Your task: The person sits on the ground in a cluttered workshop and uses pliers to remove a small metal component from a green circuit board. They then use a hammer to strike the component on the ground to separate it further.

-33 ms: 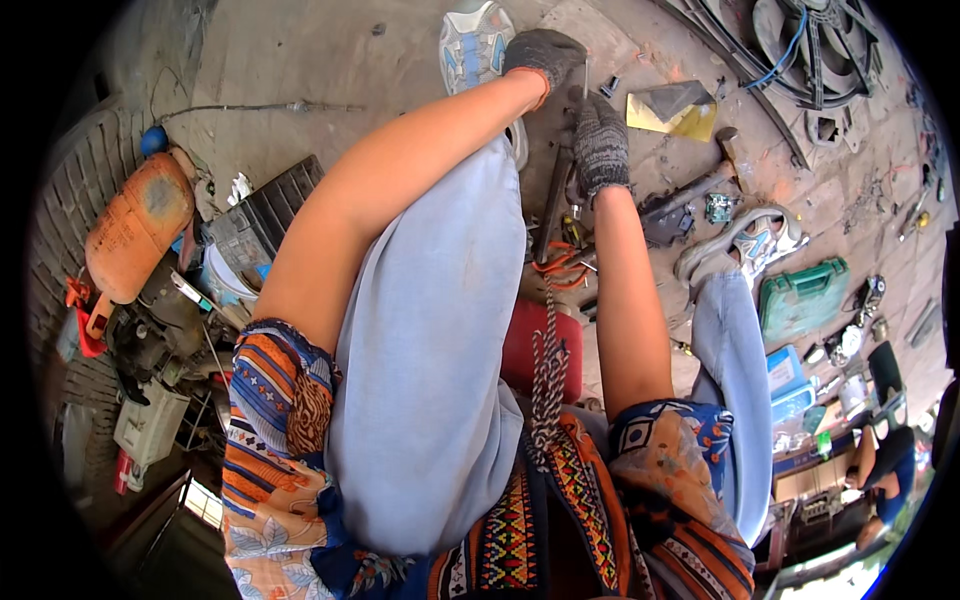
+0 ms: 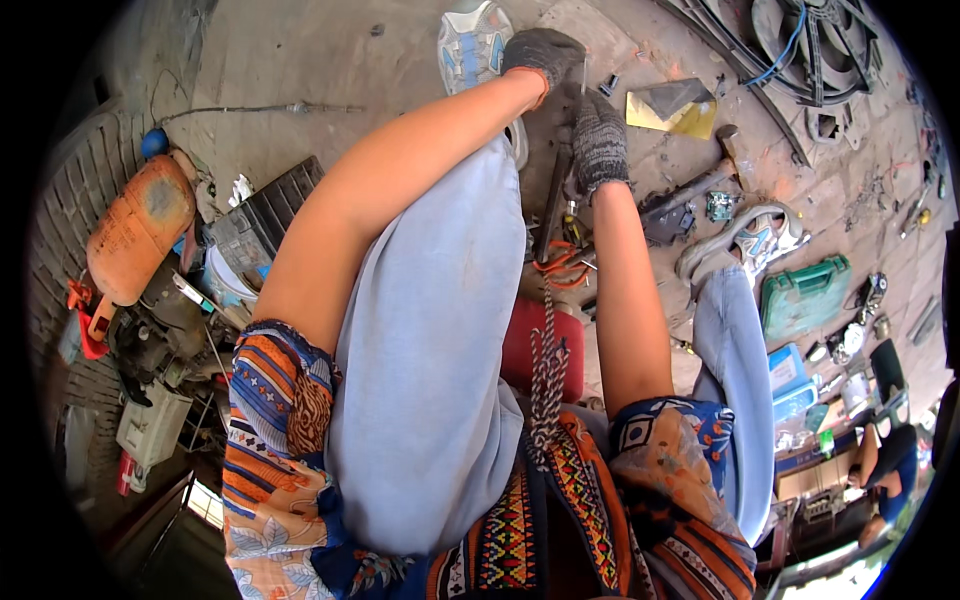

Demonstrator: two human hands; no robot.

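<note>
My left hand [image 2: 540, 55], in a dark grey knitted glove, is beside the left shoe [image 2: 470, 50] with its fingers curled closed. My right hand [image 2: 601, 148], gloved alike, reaches up just below it, fingers bent together. Between their fingertips shows a thin metal rod [image 2: 585, 72]; what each hand grips is mostly hidden. Under the right hand a dark metal bar [image 2: 552, 205] lies on the floor, close to pliers with orange handles [image 2: 566, 268]. A small dark bolt-like piece [image 2: 609, 85] lies right of the fingertips.
Right of my hands lie a yellow and grey plate [image 2: 672, 108], a hammer [image 2: 712, 178], a small circuit board [image 2: 720, 206] and a green case [image 2: 805, 295]. Black wheel-like parts [image 2: 815, 50] are at the far right. An orange tank [image 2: 140, 235] and black crate [image 2: 265, 215] stand left.
</note>
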